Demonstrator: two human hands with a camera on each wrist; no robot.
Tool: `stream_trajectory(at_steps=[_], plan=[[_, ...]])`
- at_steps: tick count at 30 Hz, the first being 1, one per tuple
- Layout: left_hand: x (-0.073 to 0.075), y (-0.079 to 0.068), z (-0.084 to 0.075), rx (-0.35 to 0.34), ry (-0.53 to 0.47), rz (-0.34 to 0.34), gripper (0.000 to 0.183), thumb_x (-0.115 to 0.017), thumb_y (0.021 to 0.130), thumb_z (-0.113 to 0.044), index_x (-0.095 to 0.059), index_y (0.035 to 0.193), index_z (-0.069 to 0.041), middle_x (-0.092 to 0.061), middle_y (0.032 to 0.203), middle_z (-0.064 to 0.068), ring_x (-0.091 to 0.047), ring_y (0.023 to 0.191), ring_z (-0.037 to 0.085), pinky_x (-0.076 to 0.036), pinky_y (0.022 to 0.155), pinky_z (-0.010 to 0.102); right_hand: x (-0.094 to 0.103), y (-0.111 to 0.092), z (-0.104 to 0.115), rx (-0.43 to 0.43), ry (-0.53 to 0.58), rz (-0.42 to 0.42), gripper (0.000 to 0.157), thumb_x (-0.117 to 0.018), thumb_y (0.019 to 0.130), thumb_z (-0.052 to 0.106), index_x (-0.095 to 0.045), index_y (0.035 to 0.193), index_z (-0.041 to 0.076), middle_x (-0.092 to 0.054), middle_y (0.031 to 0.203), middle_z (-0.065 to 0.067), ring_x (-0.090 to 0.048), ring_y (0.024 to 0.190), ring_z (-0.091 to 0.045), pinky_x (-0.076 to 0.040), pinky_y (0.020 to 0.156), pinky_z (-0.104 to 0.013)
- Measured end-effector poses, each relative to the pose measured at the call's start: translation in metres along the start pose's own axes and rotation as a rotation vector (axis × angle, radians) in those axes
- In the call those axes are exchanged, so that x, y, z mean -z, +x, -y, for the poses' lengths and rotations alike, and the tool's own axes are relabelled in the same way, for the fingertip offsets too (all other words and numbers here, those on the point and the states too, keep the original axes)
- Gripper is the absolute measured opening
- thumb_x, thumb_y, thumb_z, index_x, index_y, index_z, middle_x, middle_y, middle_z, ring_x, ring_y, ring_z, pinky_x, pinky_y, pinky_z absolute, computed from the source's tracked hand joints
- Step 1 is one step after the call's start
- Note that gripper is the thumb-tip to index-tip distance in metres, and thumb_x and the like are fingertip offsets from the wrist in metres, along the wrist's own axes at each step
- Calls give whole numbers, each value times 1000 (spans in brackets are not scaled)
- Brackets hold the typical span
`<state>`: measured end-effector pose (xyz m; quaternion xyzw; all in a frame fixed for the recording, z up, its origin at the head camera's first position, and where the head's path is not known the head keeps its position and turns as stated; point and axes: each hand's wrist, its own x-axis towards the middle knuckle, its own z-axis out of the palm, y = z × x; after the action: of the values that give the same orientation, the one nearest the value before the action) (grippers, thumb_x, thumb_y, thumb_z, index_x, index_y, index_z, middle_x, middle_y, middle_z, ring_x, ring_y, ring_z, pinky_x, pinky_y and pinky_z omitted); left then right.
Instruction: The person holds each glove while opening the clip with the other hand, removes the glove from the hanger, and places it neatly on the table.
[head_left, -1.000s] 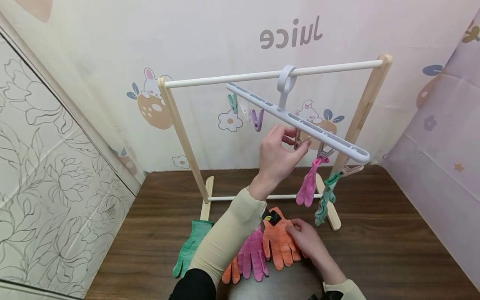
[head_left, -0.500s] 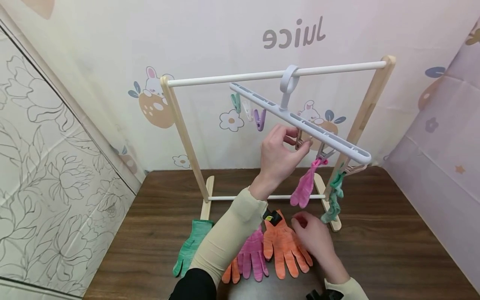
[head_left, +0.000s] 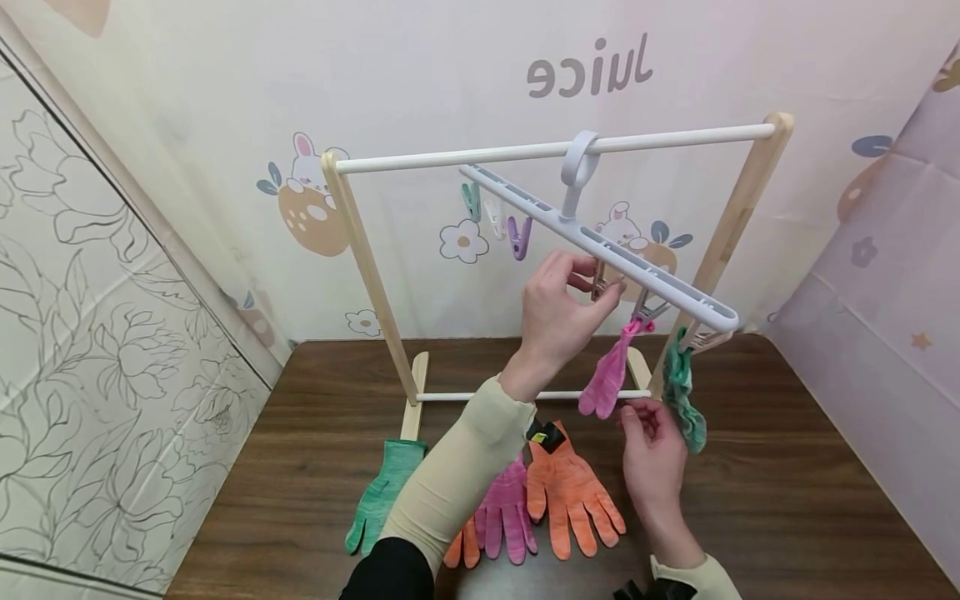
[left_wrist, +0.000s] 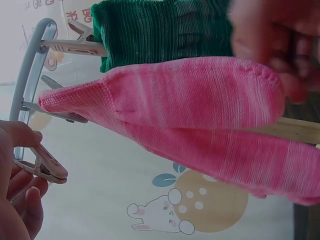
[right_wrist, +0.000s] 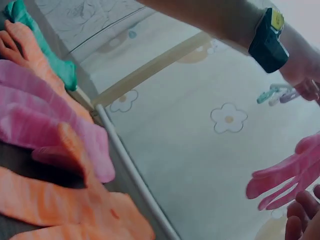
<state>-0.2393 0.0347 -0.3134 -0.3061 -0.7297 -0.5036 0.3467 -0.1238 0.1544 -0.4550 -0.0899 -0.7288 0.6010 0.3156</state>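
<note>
In the head view my left hand (head_left: 562, 312) pinches a beige clothespin (head_left: 598, 282) under the pale hanger bar (head_left: 600, 243). The left wrist view shows thumb and fingers on this clothespin (left_wrist: 46, 167). A pink glove (head_left: 609, 375) and a green glove (head_left: 681, 400) hang clipped from the bar's near end. My right hand (head_left: 654, 467) is low beside the hanging gloves, fingers loosely curled, with nothing visible in them. Whether it touches the green glove I cannot tell. On the table lie an orange glove (head_left: 572, 492), a pink glove (head_left: 506, 508) and a green glove (head_left: 390, 483).
The hanger hooks over the white rod (head_left: 465, 156) of a wooden-sided rack (head_left: 367, 275). Green, white and purple clothespins (head_left: 518, 237) hang from its far end. Another orange glove (head_left: 462, 546) lies partly under the left arm. The brown table (head_left: 787, 492) meets a printed backdrop.
My right hand has let go of the orange glove on the table and risen toward the hanging gloves, which have swung. My left hand stays on the beige clothespin.
</note>
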Motion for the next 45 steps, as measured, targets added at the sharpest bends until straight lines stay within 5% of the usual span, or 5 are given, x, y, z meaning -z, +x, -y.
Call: stream_trajectory(at_steps=[13, 21, 25, 31, 45], plan=[[-2, 1, -4, -13, 4, 8, 28, -82, 82, -20, -66, 100, -5, -64, 92, 4, -63, 79, 10, -52, 74, 18, -4, 5, 32, 181, 89, 11, 31, -68, 89, -5, -60, 119, -11, -60, 107, -3, -57, 98, -14, -48, 82, -16], [-2, 1, -4, -10, -8, 2, 29, -82, 83, -19, -66, 100, -4, -64, 93, 4, -63, 80, 10, -49, 76, 12, -11, 6, 64, 193, 111, -14, 35, -70, 88, -5, -60, 121, -12, -62, 110, -9, -56, 99, -12, -49, 83, -16], [-2, 0, -5, -11, -19, 0, 29, -82, 83, -20, -66, 100, -4, -64, 93, 5, -64, 80, 10, -50, 76, 13, -12, 11, 61, 190, 99, -43, 30, -69, 89, -4, -64, 118, -11, -64, 112, -16, -58, 101, -12, -49, 84, -17], [-3, 0, -5, -9, -17, 0, 29, -82, 83, -20, -66, 100, -4, -64, 93, 4, -63, 79, 9, -50, 75, 13, -12, 24, 40, 121, 108, -69, 32, -70, 92, 4, -66, 122, -2, -65, 113, -1, -61, 100, -13, -50, 86, -18], [-3, -2, -6, -18, -32, -8, 29, -83, 82, -19, -66, 99, -4, -64, 92, 4, -63, 77, 9, -50, 73, 13, -9, 30, 40, 149, 163, -111, 23, -68, 94, 5, -68, 113, -6, -70, 108, 2, -64, 91, -13, -52, 80, -19]])
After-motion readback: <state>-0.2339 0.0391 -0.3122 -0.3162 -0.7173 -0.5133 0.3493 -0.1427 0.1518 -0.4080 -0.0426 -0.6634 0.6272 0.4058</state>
